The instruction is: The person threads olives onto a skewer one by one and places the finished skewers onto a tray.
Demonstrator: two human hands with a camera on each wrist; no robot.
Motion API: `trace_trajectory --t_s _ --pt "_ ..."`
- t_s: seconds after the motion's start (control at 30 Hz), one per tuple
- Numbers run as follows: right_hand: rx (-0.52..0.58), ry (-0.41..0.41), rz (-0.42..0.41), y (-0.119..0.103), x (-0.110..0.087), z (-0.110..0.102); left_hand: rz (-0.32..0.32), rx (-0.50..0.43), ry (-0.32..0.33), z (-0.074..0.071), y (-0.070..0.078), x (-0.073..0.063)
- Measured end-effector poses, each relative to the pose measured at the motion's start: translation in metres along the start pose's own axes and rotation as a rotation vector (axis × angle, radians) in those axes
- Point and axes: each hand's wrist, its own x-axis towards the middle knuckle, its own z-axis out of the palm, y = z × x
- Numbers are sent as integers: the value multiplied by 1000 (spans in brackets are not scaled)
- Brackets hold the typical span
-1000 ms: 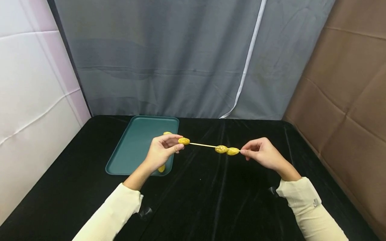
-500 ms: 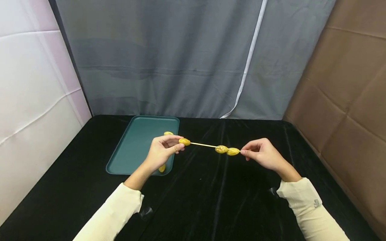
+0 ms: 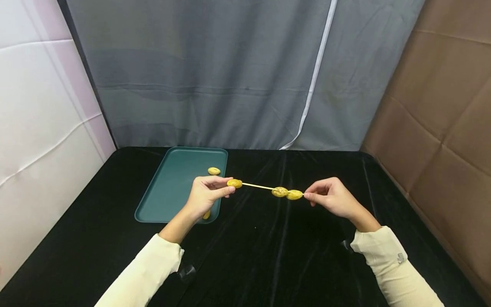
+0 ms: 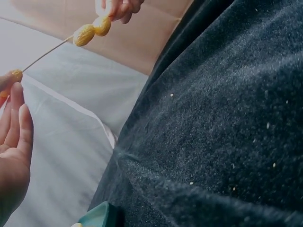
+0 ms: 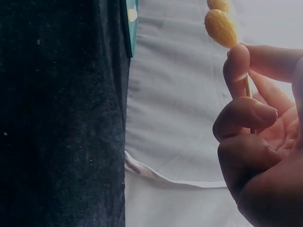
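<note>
A thin wooden skewer (image 3: 258, 186) spans the gap between my two hands above the table. Two yellow, oval, date-like fruits (image 3: 287, 193) sit threaded side by side near its right end. My right hand (image 3: 333, 198) pinches the skewer just beyond them, and in the right wrist view the stick (image 5: 249, 94) runs down behind the curled fingers. At the other end my left hand (image 3: 207, 194) pinches a third yellow fruit (image 3: 234, 183) between thumb and fingers, right at the skewer's tip.
A green tray (image 3: 165, 192) lies on the black cloth (image 3: 253, 256) at the left. Two more yellow fruits are on it: one (image 3: 214, 171) near its right rim, another (image 3: 206, 214) partly hidden by my left wrist. A grey curtain (image 3: 215, 76) hangs behind the table.
Both hands have lowered very slightly with the skewer, so the fruit at the tray's right rim now shows whole. The grips look the same.
</note>
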Motion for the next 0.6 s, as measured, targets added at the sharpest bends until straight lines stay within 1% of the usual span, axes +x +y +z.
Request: trace_trajectory --t_s 0.2,0.4,0.5,0.6 --pt "4 -4 -25 2 2 4 -9 5 13 0 0 -2" --pt "13 3 -34 5 2 9 -25 39 59 3 0 -5" --pt "19 16 -35 8 1 12 -26 57 64 5 -1 -5" --pt "21 30 -38 9 2 13 -15 49 62 6 0 -3"
